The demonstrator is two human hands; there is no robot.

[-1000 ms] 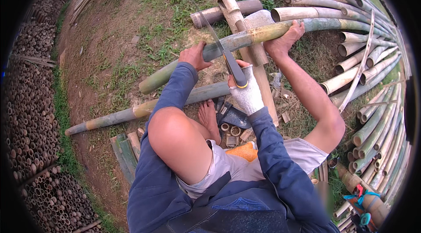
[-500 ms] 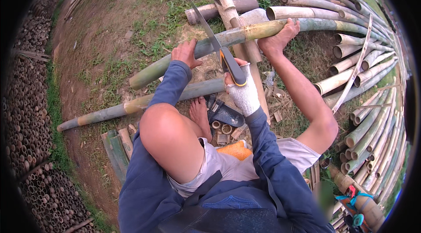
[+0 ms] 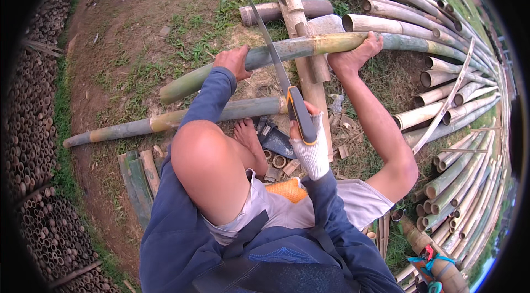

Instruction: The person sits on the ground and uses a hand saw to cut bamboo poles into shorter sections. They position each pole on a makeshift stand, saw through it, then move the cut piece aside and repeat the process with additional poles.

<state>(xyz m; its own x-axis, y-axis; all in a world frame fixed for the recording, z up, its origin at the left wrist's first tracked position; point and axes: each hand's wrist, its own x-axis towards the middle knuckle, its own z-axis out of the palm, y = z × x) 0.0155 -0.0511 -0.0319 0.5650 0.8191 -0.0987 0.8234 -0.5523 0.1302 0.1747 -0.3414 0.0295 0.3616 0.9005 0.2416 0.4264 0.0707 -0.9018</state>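
A long green-yellow bamboo pole (image 3: 287, 49) runs across in front of me. My left hand (image 3: 233, 62) is closed over its near side, left of the saw. My right hand (image 3: 306, 141), in a white knitted glove, grips the dark, orange-edged handle of a hand saw (image 3: 280, 72). The saw's blade crosses the pole a little right of my left hand; the depth of any cut is hard to see. My bare right foot (image 3: 353, 60) presses on the pole farther right. The pole rests over a bamboo support (image 3: 310, 86).
A second bamboo pole (image 3: 215, 115) lies nearer, beside my left foot (image 3: 249, 141). Small bamboo offcuts (image 3: 279, 161) and a dark sandal (image 3: 276, 141) are on the ground. Many poles (image 3: 436, 100) are stacked at right; cut pieces (image 3: 41, 182) are piled at far left.
My right hand has drawn the saw back toward me, so its handle sits nearer my body. My left hand and right foot keep their places on the pole. The view has shifted slightly.
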